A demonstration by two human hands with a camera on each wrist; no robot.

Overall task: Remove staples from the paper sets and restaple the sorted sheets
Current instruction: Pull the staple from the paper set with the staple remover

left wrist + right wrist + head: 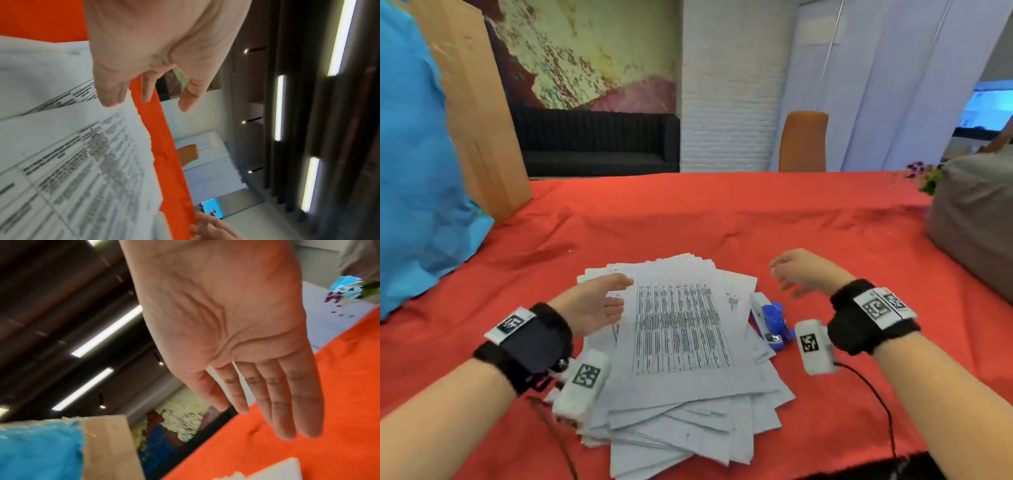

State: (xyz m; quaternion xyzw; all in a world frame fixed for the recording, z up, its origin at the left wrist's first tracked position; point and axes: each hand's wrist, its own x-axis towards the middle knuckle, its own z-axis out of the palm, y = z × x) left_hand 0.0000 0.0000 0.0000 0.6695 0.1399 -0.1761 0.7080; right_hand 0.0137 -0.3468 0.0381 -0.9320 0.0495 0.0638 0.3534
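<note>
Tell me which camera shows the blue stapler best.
The head view: the blue stapler lies in plain sight on the red tablecloth, against the right edge of the paper pile. Neither wrist view shows it.

A red cloth (pixel 722 212) covers the counter. At its far left a tall cardboard box (pixel 472 102) stands upright, with a crumpled blue bag (pixel 417 171) just in front of it. On the right edge sits a grey cushion (pixel 976 219), small purple flowers (pixel 923 174) beside it. Beyond the counter an orange chair (pixel 803 142) faces a white brick pillar (pixel 729 85), and a dark sofa (pixel 595 144) runs along the wall under a large abstract painting (pixel 585 51). Pale curtains (pixel 893 85) hang at right.
</note>
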